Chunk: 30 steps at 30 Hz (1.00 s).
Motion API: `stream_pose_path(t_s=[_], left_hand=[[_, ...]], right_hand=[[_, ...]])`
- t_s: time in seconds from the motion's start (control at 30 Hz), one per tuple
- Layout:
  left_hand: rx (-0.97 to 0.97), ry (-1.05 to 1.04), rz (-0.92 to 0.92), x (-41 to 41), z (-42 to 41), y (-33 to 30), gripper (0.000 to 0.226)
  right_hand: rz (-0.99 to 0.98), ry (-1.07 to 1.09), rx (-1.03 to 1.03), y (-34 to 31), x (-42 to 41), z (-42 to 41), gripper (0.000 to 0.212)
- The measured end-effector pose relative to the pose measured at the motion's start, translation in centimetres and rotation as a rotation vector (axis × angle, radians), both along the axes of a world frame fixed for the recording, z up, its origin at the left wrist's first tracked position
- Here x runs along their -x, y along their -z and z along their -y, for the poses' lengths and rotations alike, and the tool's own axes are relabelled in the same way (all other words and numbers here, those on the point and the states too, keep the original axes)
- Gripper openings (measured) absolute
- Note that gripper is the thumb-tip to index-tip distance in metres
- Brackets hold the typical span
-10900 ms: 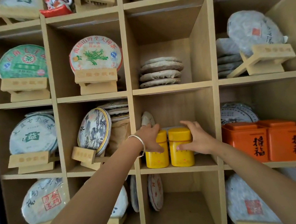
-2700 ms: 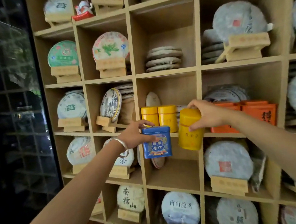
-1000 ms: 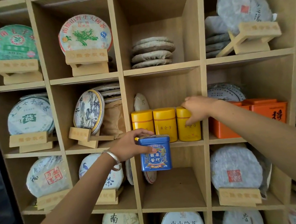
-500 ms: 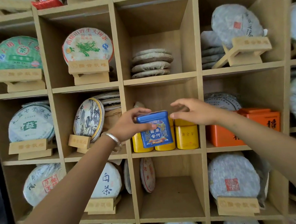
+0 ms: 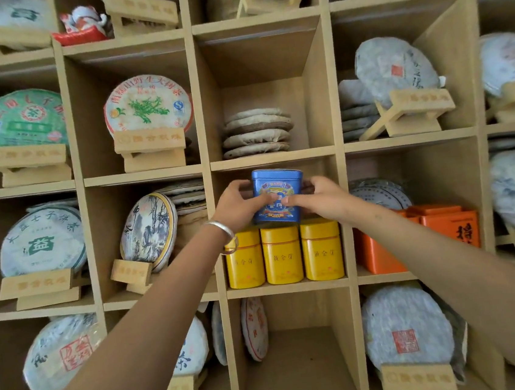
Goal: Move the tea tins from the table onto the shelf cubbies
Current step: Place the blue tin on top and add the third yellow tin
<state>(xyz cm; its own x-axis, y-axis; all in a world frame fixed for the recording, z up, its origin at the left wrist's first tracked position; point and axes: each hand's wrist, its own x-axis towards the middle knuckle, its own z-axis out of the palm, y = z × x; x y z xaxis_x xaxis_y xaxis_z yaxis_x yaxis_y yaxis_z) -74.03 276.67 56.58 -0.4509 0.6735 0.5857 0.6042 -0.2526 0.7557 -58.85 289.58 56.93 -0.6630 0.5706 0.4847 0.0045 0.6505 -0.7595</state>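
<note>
Head view. We record 1 blue rectangular metal tea tin (image 5: 277,192) with an ornate printed front label, held upright inside the middle cubby of the wooden shelf unit (image 5: 205,168). Its base sits at the level of the yellow lids, on or just above them; we cannot tell whether it touches. Its label text is too small to read.

The left hand (image 5: 237,205), wearing 1 silver bangle (image 5: 224,230) at the wrist, closes on the tin's left side with the thumb across the front. The right hand (image 5: 320,197) closes on the right side, thumb likewise on the front label. Both hands grip the tin.

Below it we count 3 yellow cylindrical tea tins (image 5: 282,255) standing side by side on the cubby floor, each with 3 pale characters that we cannot read with certainty.

In the cubby to the right stand 2 orange rectangular tins (image 5: 450,228); black brush characters show on 1, partly hidden by the right arm.

In the left column, 1 paper-wrapped round tea cake (image 5: 43,239) shows a large green "益". The cubby above the blue tin holds 1 stack of 4 brown-wrapped tea cakes (image 5: 257,132).
</note>
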Motion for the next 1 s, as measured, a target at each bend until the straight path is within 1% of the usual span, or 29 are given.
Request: stream_pose_path(t_s=[0.03,0.1,0.27,0.37,0.5,0.67,0.83,1.0], left_hand=[[0.003,-0.007,-0.009,0.3,-0.2,0.2,0.051],[0.013,-0.024,-0.024,0.8,-0.6,0.6,0.045],[-0.006,-0.085,-0.102,1.6,-1.8,0.9,0.05],[0.023,-0.096,-0.126,2.1,-2.7,1.1,0.05],[0.092,-0.108,-0.134,3.0,-3.5,1.5,0.054],[0.114,-0.104,-0.152,4.1,-3.9,1.6,0.058],[0.137,-0.061,-0.153,4.2,-4.0,1.5,0.058],[0.138,-0.067,-0.161,4.3,-4.1,1.7,0.059]], right_hand=[[0.013,0.021,-0.016,-0.2,0.3,-0.2,0.056],[0.052,0.054,-0.064,-0.6,0.8,-0.5,0.058],[0.127,0.088,-0.159,-1.1,1.9,-1.4,0.054],[0.18,0.101,-0.186,-1.0,2.6,-2.1,0.053],[0.231,0.099,-0.173,-0.6,3.7,-2.7,0.05],[0.251,0.099,-0.126,-0.4,4.1,-3.6,0.047],[0.245,0.102,-0.09,-0.4,3.9,-4.2,0.052],[0.231,0.124,-0.087,0.0,3.9,-4.4,0.053]])
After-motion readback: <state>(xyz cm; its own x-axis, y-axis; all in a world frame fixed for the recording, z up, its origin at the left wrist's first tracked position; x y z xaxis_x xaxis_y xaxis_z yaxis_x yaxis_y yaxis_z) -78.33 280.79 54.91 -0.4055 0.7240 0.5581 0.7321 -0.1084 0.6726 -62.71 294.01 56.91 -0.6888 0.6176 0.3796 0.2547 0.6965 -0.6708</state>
